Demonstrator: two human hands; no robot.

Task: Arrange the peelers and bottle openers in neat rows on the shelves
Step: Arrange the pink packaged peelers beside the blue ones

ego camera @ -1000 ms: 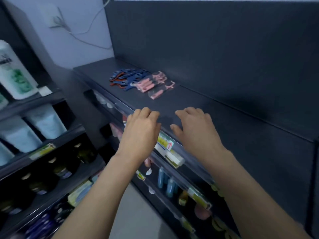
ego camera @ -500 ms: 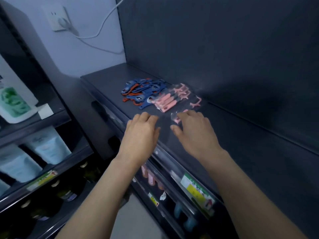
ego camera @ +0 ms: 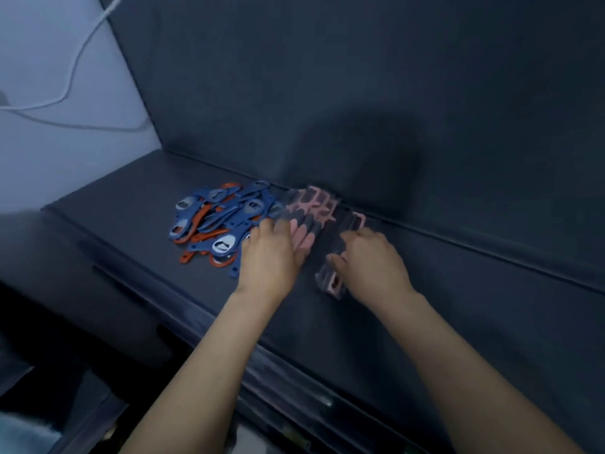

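Peelers (ego camera: 314, 204), pink and in clear packets, lie in a loose cluster on the dark top shelf (ego camera: 131, 224), against the back panel (ego camera: 360, 93). Touching them on the left is an unsorted heap of blue and orange openers (ego camera: 222, 221), overlapping at all angles. Left hand (ego camera: 268, 257) rests palm-down where the two groups meet, fingers fairly straight and laid over the peelers, gripping nothing. Right hand (ego camera: 370, 263) is set on one packet (ego camera: 330, 283) lying nearer the shelf front, fingers bent over it, thumb against its side. Blur prevents confirming whether it is pinched. White cable (ego camera: 75, 67) hangs on the wall (ego camera: 39, 152), upper left.
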